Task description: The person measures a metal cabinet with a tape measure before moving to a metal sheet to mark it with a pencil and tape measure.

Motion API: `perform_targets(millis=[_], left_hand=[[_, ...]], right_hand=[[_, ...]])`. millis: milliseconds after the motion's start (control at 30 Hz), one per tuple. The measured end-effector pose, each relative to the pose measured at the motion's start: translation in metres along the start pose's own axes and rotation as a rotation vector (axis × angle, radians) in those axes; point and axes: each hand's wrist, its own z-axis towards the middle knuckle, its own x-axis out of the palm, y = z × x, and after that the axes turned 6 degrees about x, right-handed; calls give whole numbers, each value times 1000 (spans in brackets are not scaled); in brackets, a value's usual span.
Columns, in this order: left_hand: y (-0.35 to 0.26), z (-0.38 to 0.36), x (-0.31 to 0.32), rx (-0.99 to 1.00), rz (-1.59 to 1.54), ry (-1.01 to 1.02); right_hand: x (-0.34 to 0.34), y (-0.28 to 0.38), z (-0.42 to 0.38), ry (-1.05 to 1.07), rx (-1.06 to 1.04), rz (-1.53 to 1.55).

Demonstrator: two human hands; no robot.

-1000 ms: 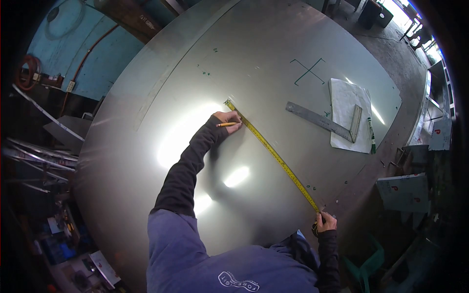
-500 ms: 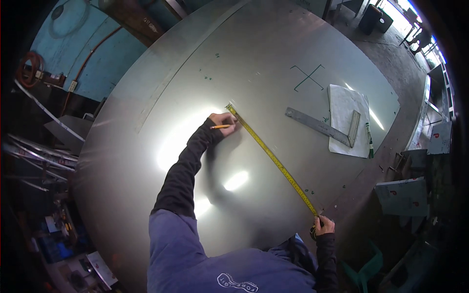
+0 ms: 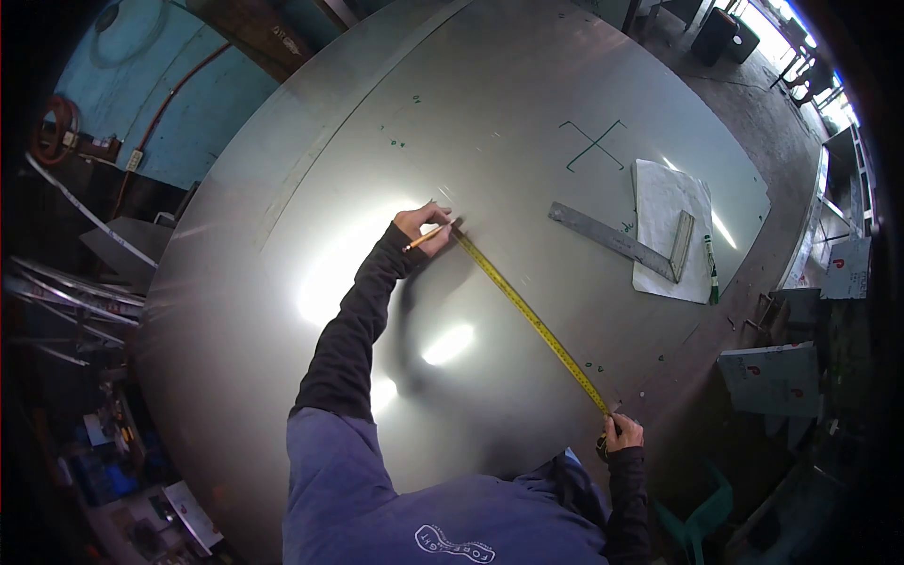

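A yellow tape measure blade (image 3: pixel 532 318) lies diagonally over a large shiny metal sheet (image 3: pixel 508 414). My left hand (image 3: pixel 426 226) is closed around a pencil (image 3: pixel 424 238), its fingertips right at the blade's far end, which they partly cover. At the near right edge of the sheet, my right hand (image 3: pixel 625 432) grips the dark tape measure case (image 3: pixel 603 446), mostly hidden under the fingers. Green marks, including a large X-like figure (image 3: pixel 593 147), are drawn on the metal.
Right of the blade, a metal square (image 3: pixel 612 243) rests partly on white paper (image 3: pixel 664 179), with a green marker (image 3: pixel 711 271) along the paper's edge. Cut metal pieces (image 3: pixel 772 379) stand beyond the right edge. Hoses and metal strips (image 3: pixel 75 292) are at the left.
My left hand has shifted slightly up and over the tape's end, and the pencil is tilted more steeply. Less blade shows past my fingers. My right hand stays on the case.
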Motion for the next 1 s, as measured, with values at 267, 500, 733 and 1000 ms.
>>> perform_targets(millis=[267,500,733,1000], left_hand=[[-5,-9,3,-29,-10,75],[8,-10,10,-96,-55,133],[5,-9,1,-217,-103,103],[9,-7,-1,-192,-65,142]], right_hand=[[-1,5,-2,5,29,13],[2,2,-2,-31,-6,-4],[1,3,-2,-21,19,16],[4,1,-2,-59,-38,16]])
